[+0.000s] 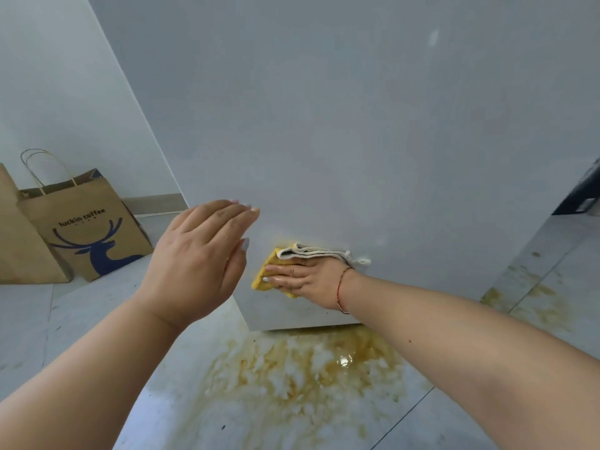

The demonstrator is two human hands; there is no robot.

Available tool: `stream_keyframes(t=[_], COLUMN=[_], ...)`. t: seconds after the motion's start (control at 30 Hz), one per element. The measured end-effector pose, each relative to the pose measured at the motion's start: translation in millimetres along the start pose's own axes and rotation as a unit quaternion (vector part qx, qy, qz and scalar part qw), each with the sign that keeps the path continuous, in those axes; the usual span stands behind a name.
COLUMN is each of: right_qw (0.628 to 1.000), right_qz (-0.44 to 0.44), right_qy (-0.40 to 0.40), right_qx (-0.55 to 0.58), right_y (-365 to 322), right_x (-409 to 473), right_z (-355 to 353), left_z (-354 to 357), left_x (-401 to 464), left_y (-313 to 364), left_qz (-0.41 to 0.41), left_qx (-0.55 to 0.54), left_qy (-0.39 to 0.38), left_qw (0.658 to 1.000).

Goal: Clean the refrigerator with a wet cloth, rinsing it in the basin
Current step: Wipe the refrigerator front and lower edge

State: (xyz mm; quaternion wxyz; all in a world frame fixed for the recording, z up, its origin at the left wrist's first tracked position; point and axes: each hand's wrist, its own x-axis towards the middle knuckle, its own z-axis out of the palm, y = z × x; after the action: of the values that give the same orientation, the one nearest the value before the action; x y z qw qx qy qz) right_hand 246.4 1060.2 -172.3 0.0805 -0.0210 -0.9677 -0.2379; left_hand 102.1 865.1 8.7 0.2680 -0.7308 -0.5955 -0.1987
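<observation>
The pale grey side of the refrigerator (341, 125) fills most of the view. My right hand (308, 280) presses a folded cloth (282, 258), yellow-stained with a white edge, flat against the refrigerator near its lower corner. A faint yellow smear shows on the panel just above the cloth. My left hand (201, 258) hovers in front of the refrigerator's left edge, fingers straight and together, holding nothing. No basin is in view.
A yellow-brown puddle (302, 371) spreads over the glossy tiled floor below the refrigerator, with more stains (526, 300) at the right. Two brown paper bags (84, 222) stand against the white wall at the left. Something dark (581, 190) sits at the right edge.
</observation>
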Motion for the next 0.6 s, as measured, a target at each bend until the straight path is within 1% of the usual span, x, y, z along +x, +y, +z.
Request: stream_keyframes(t=[0.03,0.1,0.13,0.2,0.3,0.33,0.37,0.4,0.47,0.57,0.6], right_qw=[0.998,0.994,0.991,0.989,0.984,0.986,0.989,0.992,0.993,0.981,0.964], right_qz=[-0.002,-0.04,-0.054,-0.07,-0.055,-0.051,-0.036,-0.012,0.058,0.193,0.262], right_qy=[-0.066,-0.072,-0.062,-0.082,-0.143,-0.128,-0.107,-0.068,-0.001,0.024,0.026], right_qx=[0.007,-0.07,-0.102,-0.1,-0.096,-0.093,-0.098,-0.103,-0.1,-0.018,0.032], right_y=[9,26,36,51,68,75,80,84,81,50,36], right_x=[-16,-49,-65,-96,-144,-160,-173,-187,-210,-224,-222], right_z=[-9,-17,-25,-35,-45,-44,-46,-43,-39,-35,-34], left_z=[4,12,17,26,41,46,49,52,56,59,61], left_x=[3,9,14,23,38,44,49,54,60,56,50], left_y=[6,17,24,37,57,64,69,75,84,92,93], left_qz=[0.003,0.014,0.021,0.041,0.07,0.075,0.077,0.077,0.074,0.063,0.056], left_qx=[-0.004,-0.014,-0.02,-0.032,-0.047,-0.051,-0.055,-0.059,-0.072,-0.107,-0.117], left_qy=[-0.004,-0.007,-0.006,-0.006,-0.01,-0.014,-0.019,-0.025,-0.036,-0.072,-0.092], left_qw=[1.0,1.0,1.0,0.999,0.996,0.996,0.995,0.995,0.994,0.99,0.987])
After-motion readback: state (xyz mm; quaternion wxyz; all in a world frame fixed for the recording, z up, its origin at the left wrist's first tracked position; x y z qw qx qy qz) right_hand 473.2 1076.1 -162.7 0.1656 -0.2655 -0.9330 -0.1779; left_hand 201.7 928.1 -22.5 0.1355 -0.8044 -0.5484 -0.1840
